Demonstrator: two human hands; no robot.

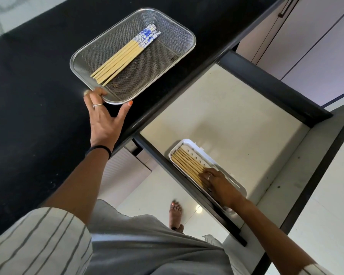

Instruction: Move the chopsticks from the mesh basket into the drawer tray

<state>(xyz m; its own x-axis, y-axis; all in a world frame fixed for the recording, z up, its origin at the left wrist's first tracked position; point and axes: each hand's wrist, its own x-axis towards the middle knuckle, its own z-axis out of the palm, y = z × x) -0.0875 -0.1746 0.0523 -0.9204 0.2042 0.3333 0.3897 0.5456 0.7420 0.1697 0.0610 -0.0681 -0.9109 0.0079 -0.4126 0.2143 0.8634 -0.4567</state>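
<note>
Bamboo chopsticks (125,56) bundled in mesh basket (179,34), more chopsticks (187,164) in white drawer tray (222,165)

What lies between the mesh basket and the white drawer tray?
In the head view, the black countertop's front edge and bare cream drawer floor separate the mesh basket from the drawer tray; no object sits there.

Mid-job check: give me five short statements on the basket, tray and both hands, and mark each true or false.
1. Chopsticks lie in the mesh basket. True.
2. The left hand holds the basket's near rim. True.
3. The white tray sits on the black counter. False: it sits in the open drawer.
4. The right hand hangs free in the air. False: it rests on the chopsticks in the tray.
5. The basket chopsticks have plain ends. False: the far ends are blue-and-white patterned.
</note>
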